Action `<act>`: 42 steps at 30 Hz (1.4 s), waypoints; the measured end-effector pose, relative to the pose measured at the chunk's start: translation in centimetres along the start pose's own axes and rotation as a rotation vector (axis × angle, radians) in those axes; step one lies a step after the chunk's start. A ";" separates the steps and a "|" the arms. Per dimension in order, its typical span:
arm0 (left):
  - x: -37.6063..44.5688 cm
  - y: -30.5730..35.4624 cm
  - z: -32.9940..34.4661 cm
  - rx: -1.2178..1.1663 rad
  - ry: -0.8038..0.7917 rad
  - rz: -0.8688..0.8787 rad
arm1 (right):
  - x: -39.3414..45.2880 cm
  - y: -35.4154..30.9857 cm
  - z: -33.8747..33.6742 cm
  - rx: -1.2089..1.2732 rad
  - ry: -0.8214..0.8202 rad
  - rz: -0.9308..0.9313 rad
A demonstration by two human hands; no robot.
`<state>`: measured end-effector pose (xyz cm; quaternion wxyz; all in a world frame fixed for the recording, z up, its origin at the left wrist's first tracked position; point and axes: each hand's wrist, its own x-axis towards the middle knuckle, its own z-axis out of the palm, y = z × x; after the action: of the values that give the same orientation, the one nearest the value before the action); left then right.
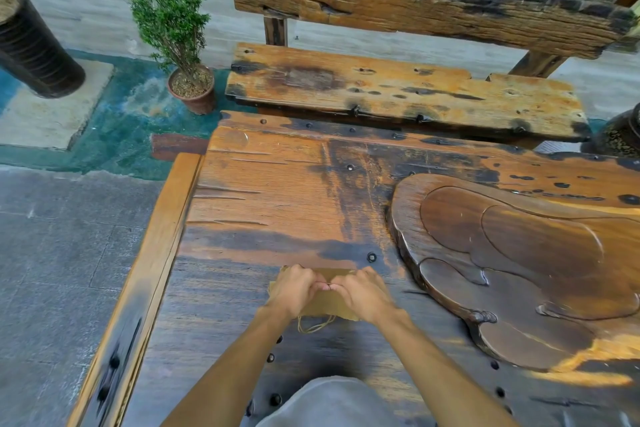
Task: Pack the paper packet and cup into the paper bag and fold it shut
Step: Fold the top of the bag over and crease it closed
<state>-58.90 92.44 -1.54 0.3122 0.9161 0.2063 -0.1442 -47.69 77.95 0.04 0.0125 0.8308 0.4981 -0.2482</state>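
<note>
Pressing down, left hand (294, 289) and right hand (363, 291) pinch the flat paper bag (327, 303) beneath curled, meeting fingertips on the wooden table (270, 198).

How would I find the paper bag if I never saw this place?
Look at the big worn wooden table, near its front edge, left of the carved dark tray. The paper bag lies flat under the left hand and right hand. It is the only tan paper thing, with a string loop handle poking out.
</note>
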 end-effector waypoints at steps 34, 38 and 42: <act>-2.1 -4.3 -0.9 -0.163 -0.023 -0.179 | -3.9 3.6 0.5 0.120 0.013 0.125; -3.2 -4.8 -1.2 -0.293 0.016 -0.216 | -4.5 3.6 1.1 0.188 0.038 0.175; -4.2 -4.6 -1.4 -0.304 0.062 -0.204 | -4.8 3.0 1.5 0.270 0.093 0.257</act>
<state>-64.55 95.45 -1.15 0.4243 0.8366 0.3272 -0.1141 -47.61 72.07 0.07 -0.0906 0.8923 0.3500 -0.2703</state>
